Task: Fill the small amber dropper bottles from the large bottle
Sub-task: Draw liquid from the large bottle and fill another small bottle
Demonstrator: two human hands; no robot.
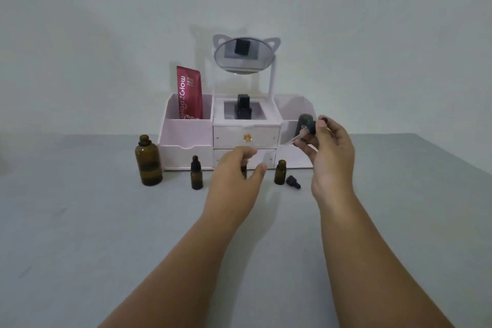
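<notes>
The large amber bottle [148, 161] stands uncapped at the left of the grey table. To its right stands a small amber dropper bottle [196, 173] with its black cap on. My left hand [234, 176] is cupped around a middle small bottle [243, 169], which is mostly hidden; the thumb is spread clear of it. A third small bottle [280, 172] stands open, with its black dropper cap [292, 182] lying beside it. My right hand [330, 157] pinches a black-bulbed dropper [310, 128] in the air, its glass pipette slanting down to the left.
A pink organizer [186, 138] with drawers and a cat-ear mirror [243, 54] stands against the wall behind the bottles. It holds a red tube [188, 93], a black bottle [243, 109] and a dark container [304, 121]. The grey table surface [106, 221] stretches toward me.
</notes>
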